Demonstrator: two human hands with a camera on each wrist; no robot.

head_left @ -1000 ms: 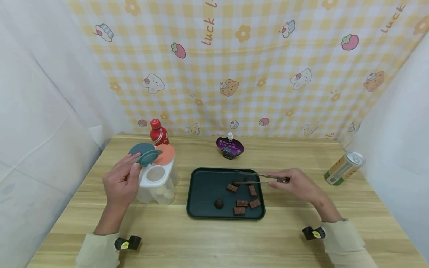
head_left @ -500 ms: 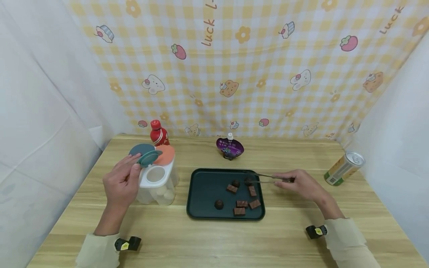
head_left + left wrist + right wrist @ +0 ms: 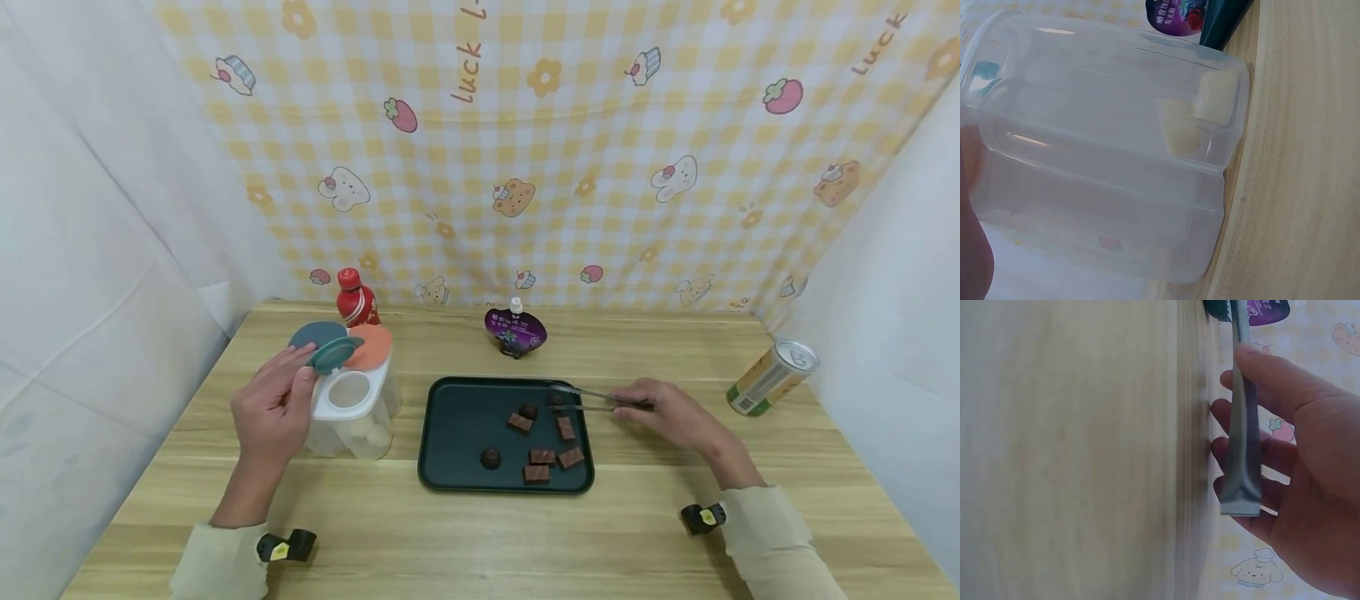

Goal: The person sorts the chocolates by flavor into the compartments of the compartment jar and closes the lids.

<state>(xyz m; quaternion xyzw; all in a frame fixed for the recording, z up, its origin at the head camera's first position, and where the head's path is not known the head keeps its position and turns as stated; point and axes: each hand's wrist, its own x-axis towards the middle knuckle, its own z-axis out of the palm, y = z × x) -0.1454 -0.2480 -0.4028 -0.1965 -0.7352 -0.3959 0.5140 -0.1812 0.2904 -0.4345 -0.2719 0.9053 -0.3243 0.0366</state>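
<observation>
In the head view my left hand holds the raised green lid of a clear storage box between thumb and fingers. Below that lid is an open round mouth, and pale chunks lie in the box. My right hand grips metal tongs. Their arms are spread, with the tips around a round dark chocolate at the back right of the dark tray. Another round chocolate sits beside a brown rectangular piece; a third is near the front.
Several rectangular chocolates lie on the tray's right side. Blue and orange lids cover other box openings. A red bottle stands behind the box, a purple pouch behind the tray, and a can at the right.
The right hand and tongs have shifted slightly right, from around the round chocolate by the rectangular piece to the one at the back right. The left hand keeps holding the green lid.
</observation>
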